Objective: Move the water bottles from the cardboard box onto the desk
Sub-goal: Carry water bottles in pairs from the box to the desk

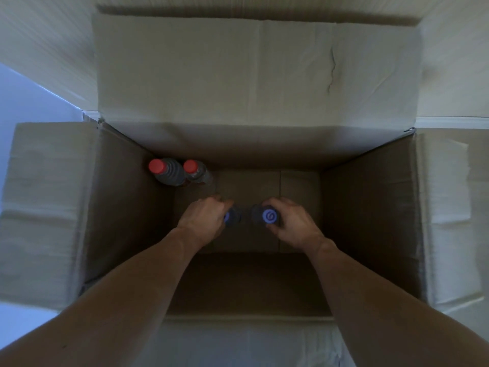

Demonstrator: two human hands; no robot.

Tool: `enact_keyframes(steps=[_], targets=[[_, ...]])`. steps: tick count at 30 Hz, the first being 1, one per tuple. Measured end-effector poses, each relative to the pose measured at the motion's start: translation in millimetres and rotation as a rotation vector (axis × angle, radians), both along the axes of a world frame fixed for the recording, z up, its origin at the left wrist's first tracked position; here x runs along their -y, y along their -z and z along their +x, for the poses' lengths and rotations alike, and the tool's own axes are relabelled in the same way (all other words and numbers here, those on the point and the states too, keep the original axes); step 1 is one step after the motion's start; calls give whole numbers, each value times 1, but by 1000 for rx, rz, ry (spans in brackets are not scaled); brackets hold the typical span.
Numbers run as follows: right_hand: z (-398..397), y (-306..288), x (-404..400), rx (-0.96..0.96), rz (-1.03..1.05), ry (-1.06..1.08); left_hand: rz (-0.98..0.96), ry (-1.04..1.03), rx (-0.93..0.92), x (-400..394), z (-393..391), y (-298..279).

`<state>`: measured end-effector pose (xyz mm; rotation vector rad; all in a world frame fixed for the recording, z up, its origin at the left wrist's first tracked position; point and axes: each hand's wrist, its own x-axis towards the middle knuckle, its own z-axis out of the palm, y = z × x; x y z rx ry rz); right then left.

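Box [127, 213] open, all four flaps folded out, so I can reach straight down with both arms. Four bottles stand upright on the box floor.

Two red-capped bottles: left one [169, 173], right one [197, 172]. They touch each other and sit in the far left corner, against the walls. Well apart from my hands; untouched.

Two blue-capped bottles stand side by side near the middle of the floor, just apart. I take one in each hand, probably so both come out in one lift.

Left hand [203, 221]: comes from the left, fingers curled over the top of the left blue bottle [232, 217]. Its cap is mostly covered; only a sliver of blue shows. Fingers clamped on the neck or cap; which of the two I cannot tell.

Right hand [293, 223]: comes from the right, fingers wrapped round the far side of the right blue bottle [268, 215], thumb on the near side. Cap top fully visible, so the grip is below the cap rim, at the neck.

Whether either bottle has left the floor: cannot tell from above.

Counter not in view. All four bottles remain in the box; judged early in the task.
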<state>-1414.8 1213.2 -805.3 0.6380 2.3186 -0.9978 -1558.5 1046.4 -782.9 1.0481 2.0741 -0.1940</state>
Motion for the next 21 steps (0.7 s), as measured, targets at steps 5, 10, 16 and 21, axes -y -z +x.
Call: enact_keyframes(steps=[5,10,16,21], targets=[[4,10,-1,39,-26,-15,43,-12,46,13,6,23],[-2,28,-7,69,-38,-79,66,-81,153,21,-2,48],[-3,55,-6,127,-76,-16,177,-229,261,24,-7,78],[-6,62,-8,112,-83,27,260,-294,293,26,-11,86]])
